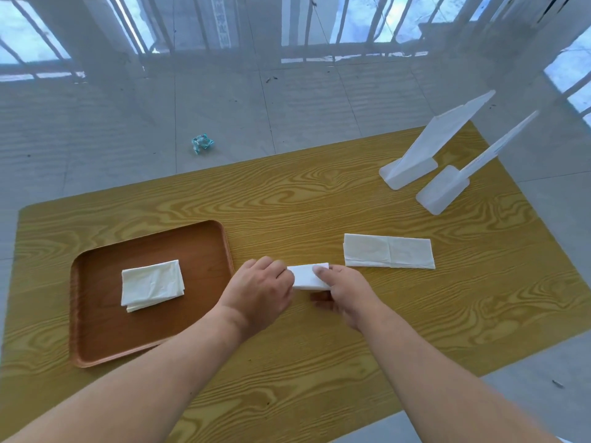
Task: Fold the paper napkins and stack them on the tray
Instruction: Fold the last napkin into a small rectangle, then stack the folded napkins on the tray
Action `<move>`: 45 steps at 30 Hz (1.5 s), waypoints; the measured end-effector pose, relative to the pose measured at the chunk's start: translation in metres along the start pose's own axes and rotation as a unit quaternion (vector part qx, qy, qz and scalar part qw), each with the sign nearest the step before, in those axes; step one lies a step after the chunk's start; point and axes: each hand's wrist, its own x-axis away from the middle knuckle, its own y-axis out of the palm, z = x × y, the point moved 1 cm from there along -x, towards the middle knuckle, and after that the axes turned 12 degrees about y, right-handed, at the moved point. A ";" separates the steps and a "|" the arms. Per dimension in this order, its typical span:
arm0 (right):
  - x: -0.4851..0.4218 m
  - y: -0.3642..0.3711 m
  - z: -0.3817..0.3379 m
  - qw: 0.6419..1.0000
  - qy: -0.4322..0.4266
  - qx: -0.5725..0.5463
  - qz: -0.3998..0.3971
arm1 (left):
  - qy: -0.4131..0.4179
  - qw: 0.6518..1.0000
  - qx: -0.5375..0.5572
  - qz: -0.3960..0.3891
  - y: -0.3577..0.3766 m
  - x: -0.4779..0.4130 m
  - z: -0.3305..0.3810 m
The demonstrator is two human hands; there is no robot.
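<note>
Both my hands pinch one folded napkin just right of the tray.

On the left, the tray [96, 330] sits on the table [319, 362] with a stack [152, 285] of folded napkins lying inside it. Just past its right rim, my left hand [259, 292] closes on the left end of the napkin [308, 276], knuckles up. My right hand [347, 294] grips the right end, thumb pressed on top and fingers curled under it. Further right, apart from my grip, a spare napkin [388, 255] lies flat. Two white stands [425, 164] rise at the far right corner.
</note>
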 end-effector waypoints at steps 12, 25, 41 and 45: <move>0.022 0.158 -0.025 0.985 -0.062 0.086 -0.136 | -0.543 0.606 0.565 0.136 -0.043 0.116 -0.072; 0.009 0.233 -0.019 0.806 -0.303 0.475 0.182 | -0.510 0.855 0.091 0.015 -0.050 0.200 -0.113; -0.004 -0.010 0.008 0.759 -0.102 0.554 0.326 | -0.080 0.964 0.029 -0.252 0.003 0.061 -0.013; 0.008 0.019 0.019 0.764 -0.162 0.558 0.280 | -0.064 0.968 0.037 -0.238 0.007 0.034 0.001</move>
